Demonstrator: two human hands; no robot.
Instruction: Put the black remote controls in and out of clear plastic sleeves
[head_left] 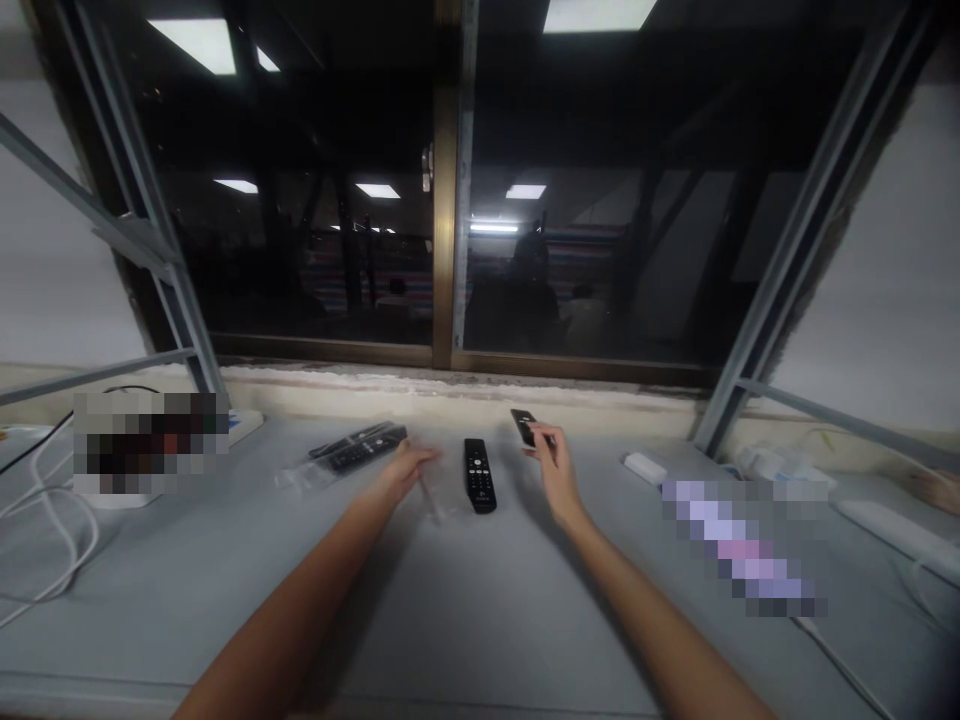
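Note:
A black remote control (479, 474) lies buttons-up on the grey table (465, 610), between my two hands. My right hand (553, 470) holds a small flat black piece (523, 425), lifted above the table just right of the remote. My left hand (405, 470) rests to the remote's left, fingers on a clear plastic sleeve (431, 497). Further left, two black remotes in clear wrapping (358, 446) lie on the table.
A dark window (450, 200) with a metal frame stands behind the table, above a pale sill. White cables (45, 520) and a white block lie at far left. A small white object (646, 467) and more white items sit at right.

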